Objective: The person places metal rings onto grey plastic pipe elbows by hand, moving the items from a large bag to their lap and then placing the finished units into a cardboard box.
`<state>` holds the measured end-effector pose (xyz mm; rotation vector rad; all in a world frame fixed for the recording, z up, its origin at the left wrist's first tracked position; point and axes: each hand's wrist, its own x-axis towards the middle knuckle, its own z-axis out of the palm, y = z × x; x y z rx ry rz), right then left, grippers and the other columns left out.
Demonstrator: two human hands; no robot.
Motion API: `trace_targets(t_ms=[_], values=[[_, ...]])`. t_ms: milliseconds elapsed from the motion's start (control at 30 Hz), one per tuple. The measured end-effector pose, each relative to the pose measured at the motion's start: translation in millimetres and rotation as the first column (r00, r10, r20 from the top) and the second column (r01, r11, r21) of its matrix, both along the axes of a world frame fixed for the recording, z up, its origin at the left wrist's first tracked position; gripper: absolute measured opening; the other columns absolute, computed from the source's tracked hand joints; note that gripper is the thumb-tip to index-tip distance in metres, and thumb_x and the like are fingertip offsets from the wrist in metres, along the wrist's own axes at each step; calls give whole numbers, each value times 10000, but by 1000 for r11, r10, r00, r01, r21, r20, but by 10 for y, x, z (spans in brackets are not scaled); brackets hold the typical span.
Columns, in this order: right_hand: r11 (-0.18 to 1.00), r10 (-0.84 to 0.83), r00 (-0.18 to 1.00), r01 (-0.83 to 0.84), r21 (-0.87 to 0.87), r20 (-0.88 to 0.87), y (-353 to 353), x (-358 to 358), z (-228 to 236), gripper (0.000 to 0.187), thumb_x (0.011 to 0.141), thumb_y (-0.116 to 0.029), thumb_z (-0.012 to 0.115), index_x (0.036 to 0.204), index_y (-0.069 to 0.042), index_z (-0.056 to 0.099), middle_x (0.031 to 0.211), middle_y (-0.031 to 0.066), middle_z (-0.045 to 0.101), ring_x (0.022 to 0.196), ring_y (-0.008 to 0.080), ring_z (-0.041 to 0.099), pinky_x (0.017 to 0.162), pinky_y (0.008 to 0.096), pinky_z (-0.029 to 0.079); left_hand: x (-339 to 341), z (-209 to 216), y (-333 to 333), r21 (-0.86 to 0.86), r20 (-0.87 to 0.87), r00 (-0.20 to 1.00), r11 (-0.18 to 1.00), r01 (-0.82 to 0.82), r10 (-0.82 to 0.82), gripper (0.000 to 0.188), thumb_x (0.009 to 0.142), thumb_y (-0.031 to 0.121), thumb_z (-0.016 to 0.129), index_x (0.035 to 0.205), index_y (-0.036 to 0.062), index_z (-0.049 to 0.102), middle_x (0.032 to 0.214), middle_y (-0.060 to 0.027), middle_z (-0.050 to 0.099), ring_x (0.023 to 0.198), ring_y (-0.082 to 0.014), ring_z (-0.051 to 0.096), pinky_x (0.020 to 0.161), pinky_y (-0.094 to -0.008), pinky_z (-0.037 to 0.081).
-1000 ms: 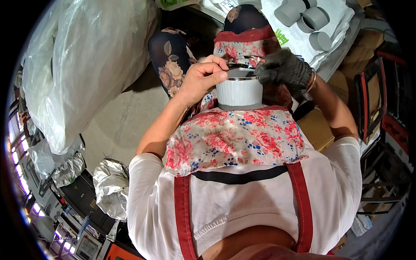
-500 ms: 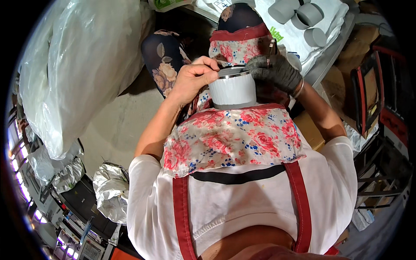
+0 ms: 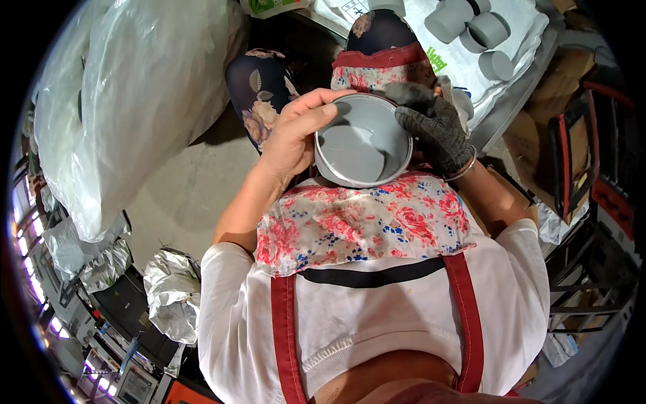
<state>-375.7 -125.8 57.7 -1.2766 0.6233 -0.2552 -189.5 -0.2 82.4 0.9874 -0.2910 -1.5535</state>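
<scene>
A grey round plastic fitting point(image 3: 363, 143), open toward me and showing its hollow inside, sits between both hands above my lap. My left hand point(image 3: 293, 131) is bare and grips its left rim with fingers curled over the top edge. My right hand point(image 3: 434, 128), in a dark grey knit glove, holds the right rim. A floral cloth point(image 3: 363, 225) lies across my lap just below the fitting.
A big clear plastic bag point(image 3: 134, 101) bulges at the left. Several more grey fittings point(image 3: 471, 30) lie on a white sack at top right. Crumpled silver bags point(image 3: 171, 289) sit on the floor at lower left. Red-framed racks point(image 3: 579, 161) stand at the right.
The fitting was held side-on, showing its outer wall; it has been tipped so its open mouth faces me. Both hands kept their grip.
</scene>
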Motion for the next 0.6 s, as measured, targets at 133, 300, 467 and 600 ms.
trace_targets(t_ms=[133, 300, 467, 600], values=[[592, 337, 936, -128, -796, 100, -49, 3, -13, 414, 686, -215, 647, 1049, -60, 521, 1012, 127, 566, 878, 273, 569, 714, 345, 473, -92, 117, 21, 27, 77, 997, 999, -20, 18, 137, 825, 100, 514, 900, -2, 567, 958, -96, 570, 852, -127, 548, 767, -258, 442], [375, 455, 875, -20, -927, 165, -100, 20, 48, 396, 656, -232, 610, 1032, -131, 536, 967, 75, 567, 803, 250, 565, 646, 363, 458, -152, 236, 70, 82, 315, 949, 996, -44, 16, 30, 786, 51, 581, 802, 26, 577, 754, 7, 558, 682, -54, 500, 617, -187, 395], [308, 447, 888, -37, -951, 110, -96, 164, 70, 312, 606, -161, 606, 913, -110, 584, 821, 62, 547, 692, 258, 549, 586, 346, 448, -160, 362, 6, 161, 145, 989, 986, -36, 12, 96, 777, 25, 570, 867, 42, 540, 793, -11, 577, 713, -56, 526, 654, -185, 415], [301, 399, 911, -24, -953, 103, -110, 207, 162, 231, 649, -160, 572, 873, -104, 586, 771, 69, 523, 660, 237, 546, 564, 330, 451, -110, 388, -43, 118, 260, 965, 993, 13, -44, 146, 755, 32, 583, 896, 34, 546, 856, -52, 604, 778, -88, 556, 714, -214, 435]])
